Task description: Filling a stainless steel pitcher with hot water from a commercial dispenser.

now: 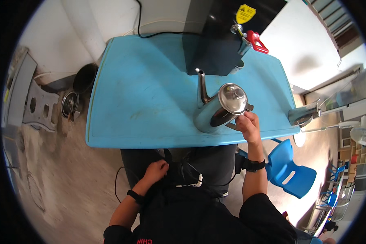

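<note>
A shiny stainless steel kettle (212, 114) with a long spout and a closed lid is upright on, or just over, the light blue table (146, 91), close to its front edge. My right hand (248, 125) grips its handle on the right side, the spout pointing away to the left. My left hand (156, 171) rests by my lap below the table edge, fingers curled, with nothing visible in it. Behind the kettle stands a black dispenser (213, 45) with a metal tap and red handle (256, 41); a cup (238, 67) sits beneath the tap.
Another metal pitcher (303, 115) stands at the table's right edge. A blue chair (292, 170) is to my right. On the floor at left are a dark bin (85, 78), a metal pot (70, 105) and a grey plastic stool (39, 105). Thin cables cross my lap.
</note>
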Demonstrator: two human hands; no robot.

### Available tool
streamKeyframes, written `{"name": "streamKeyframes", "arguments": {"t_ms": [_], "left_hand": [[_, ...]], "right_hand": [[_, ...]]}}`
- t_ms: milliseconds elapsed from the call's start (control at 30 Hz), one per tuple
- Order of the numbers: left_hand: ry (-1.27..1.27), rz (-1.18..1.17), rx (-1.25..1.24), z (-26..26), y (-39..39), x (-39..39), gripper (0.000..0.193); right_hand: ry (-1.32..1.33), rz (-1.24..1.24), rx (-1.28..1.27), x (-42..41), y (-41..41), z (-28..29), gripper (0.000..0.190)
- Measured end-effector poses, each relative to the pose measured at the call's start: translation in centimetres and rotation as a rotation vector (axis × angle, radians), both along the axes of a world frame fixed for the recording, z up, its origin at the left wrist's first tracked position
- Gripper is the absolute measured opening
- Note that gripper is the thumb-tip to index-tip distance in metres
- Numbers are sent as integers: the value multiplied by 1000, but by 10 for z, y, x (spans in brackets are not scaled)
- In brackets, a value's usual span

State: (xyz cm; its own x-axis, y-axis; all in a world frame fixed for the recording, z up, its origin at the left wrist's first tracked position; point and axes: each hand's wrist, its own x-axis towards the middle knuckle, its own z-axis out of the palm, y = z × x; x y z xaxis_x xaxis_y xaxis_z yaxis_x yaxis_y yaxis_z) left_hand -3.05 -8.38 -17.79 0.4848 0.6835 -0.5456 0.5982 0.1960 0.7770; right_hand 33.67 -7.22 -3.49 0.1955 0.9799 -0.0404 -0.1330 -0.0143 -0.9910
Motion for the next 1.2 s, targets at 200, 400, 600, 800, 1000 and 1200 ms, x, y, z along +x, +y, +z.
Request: {"name": "streamKeyframes", "arguments": {"t_ms": [200, 400, 600, 800, 1000, 1200], "left_hand": [[1, -177, -4, 26, 21, -2, 21], [-4, -254, 140, 100, 66, 21, 19], [-85, -362, 257, 158, 99, 45, 18], [-75, -565, 502, 242, 132, 88, 15], [-123, -618, 675, 286, 151, 134, 14], [-146, -596, 788, 300, 164, 165, 14]], "right_hand": [[-90, -3, 48, -6, 1, 7, 19], [-144, -12, 87, -5, 3, 10, 18], [-125, 18, 81, -3, 6, 3, 19], [-117, 2, 57, 2, 3, -2, 18], [-153, 32, 71, 0, 6, 1, 19], [-136, 34, 102, -3, 5, 13, 21]]}}
